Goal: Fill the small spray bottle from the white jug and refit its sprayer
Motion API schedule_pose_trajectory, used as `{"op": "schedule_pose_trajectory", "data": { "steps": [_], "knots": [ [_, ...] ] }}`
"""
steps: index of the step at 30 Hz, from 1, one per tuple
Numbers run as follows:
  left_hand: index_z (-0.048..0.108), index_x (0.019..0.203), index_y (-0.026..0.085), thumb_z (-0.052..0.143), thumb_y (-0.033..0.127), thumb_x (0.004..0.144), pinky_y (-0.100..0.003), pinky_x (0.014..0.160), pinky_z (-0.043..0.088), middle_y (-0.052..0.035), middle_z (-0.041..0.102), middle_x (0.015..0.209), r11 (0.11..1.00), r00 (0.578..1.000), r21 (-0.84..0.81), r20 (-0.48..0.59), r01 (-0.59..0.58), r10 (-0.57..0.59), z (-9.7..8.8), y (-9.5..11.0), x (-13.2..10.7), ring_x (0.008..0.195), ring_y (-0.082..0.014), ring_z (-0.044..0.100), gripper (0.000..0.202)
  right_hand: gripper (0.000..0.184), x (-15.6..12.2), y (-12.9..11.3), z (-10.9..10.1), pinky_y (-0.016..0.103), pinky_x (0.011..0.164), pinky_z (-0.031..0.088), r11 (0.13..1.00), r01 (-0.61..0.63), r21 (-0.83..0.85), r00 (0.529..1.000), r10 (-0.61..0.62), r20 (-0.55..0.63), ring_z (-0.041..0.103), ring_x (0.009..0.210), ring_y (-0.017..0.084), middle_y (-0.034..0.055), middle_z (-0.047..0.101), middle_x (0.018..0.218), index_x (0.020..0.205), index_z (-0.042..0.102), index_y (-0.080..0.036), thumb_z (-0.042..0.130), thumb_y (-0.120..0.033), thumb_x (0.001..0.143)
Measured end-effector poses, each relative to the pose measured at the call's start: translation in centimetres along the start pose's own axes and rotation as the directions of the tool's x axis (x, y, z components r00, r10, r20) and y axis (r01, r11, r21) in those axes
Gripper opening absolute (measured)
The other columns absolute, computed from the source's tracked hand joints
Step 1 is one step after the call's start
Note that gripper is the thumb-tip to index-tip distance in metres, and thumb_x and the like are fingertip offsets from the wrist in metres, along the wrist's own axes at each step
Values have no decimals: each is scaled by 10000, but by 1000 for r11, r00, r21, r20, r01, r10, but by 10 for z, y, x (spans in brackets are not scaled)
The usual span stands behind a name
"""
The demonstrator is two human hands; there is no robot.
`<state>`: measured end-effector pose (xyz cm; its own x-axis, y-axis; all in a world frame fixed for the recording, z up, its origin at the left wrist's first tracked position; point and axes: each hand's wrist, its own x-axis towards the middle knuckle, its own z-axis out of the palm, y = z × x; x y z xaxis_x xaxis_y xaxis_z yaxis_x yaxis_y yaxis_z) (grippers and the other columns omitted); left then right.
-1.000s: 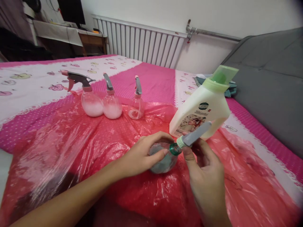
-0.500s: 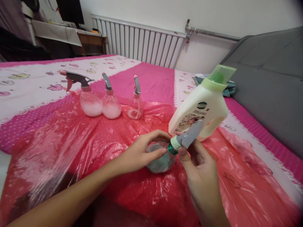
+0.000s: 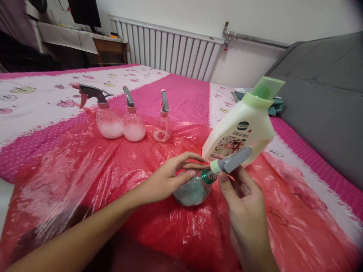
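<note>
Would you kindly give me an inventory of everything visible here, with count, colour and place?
Green-necked bottle: 1, clear, front centre, tilted
Spray head: 1, grey and pale green, at that bottle's mouth
Pink-necked bottles: 3, clear, grey and pink, row behind
Jug: 1, cream and green, right of centre
Bedspread: 1, pink and white, across middle
Sheet: 1, red plastic, on bedspread
Cloth: count unclear, teal, behind jug
Headboard: 1, grey, right
Wall: 1, white, back
Radiator: 1, white, along wall
Pipe: 1, grey, right of radiator
Desk: 1, brown, upper left
Cover: 1, white, over desk
Monitor: 1, black, on desk
Curtain: 1, purplish, top left
Left hand: 1, bare, against green-necked bottle
Right hand: 1, bare, holding spray head
</note>
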<state>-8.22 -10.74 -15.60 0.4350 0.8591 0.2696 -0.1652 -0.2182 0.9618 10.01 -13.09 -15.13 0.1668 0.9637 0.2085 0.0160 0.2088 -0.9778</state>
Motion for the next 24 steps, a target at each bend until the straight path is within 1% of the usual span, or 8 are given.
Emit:
{"op": "schedule_pose_trajectory", "data": {
  "steps": [2,4,7,11,16,21,24],
  "knots": [
    [605,1250,191,608,220,1021,-369,1061,525,-134,726,1307,1000,1000,-17,-7,20,-20,-1,-1,0,1284,-248,673,231,429,0,1,-1,374,957,557,999,-15,28,1000,15,3,712,1123,230,59,760,1258,1226,744,-290,804,-458,836],
    [604,1243,190,611,225,1021,-350,1043,525,-128,735,1287,999,999,-18,-14,31,-31,-2,-1,0,1270,-240,681,226,406,-1,1,-2,374,959,556,999,-21,36,1000,21,14,707,1143,239,62,766,1247,1215,754,-287,793,-456,847],
    [601,1247,193,618,226,1017,-337,1022,529,-126,733,1296,999,999,-20,-15,48,-49,-1,-1,0,1263,-236,683,233,386,-1,0,-2,387,972,555,1000,9,-9,999,-9,32,685,1202,260,69,773,1229,1213,758,-278,769,-452,869],
    [601,1244,186,622,223,1011,-341,1019,526,-126,734,1275,999,998,-2,-24,50,-50,-1,-1,0,1273,-245,674,237,402,-2,0,-1,394,991,554,999,40,-32,999,-39,30,689,1200,252,58,767,1240,1237,744,-295,781,-433,861],
    [604,1242,184,616,211,1011,-342,1028,526,-127,715,1291,999,999,12,-23,33,-33,-1,-2,0,1278,-243,667,233,335,-1,2,-2,356,926,570,1000,24,-15,999,-23,43,716,1119,230,45,789,1161,1171,769,-293,764,-449,875],
    [608,1232,181,618,203,1006,-350,1033,528,-121,718,1258,1000,999,19,-30,22,-21,0,0,0,1264,-246,673,227,370,0,2,-2,363,961,555,999,17,-38,999,-15,35,706,1146,227,39,779,1188,1195,754,-298,785,-444,857],
    [607,1231,185,617,198,1005,-356,1044,526,-118,714,1272,1000,1000,12,-23,19,-19,0,0,0,1267,-243,672,227,353,0,1,-1,363,925,555,999,32,-39,999,-31,29,701,1127,229,44,776,1177,1170,755,-290,764,-470,867]
  ]
}}
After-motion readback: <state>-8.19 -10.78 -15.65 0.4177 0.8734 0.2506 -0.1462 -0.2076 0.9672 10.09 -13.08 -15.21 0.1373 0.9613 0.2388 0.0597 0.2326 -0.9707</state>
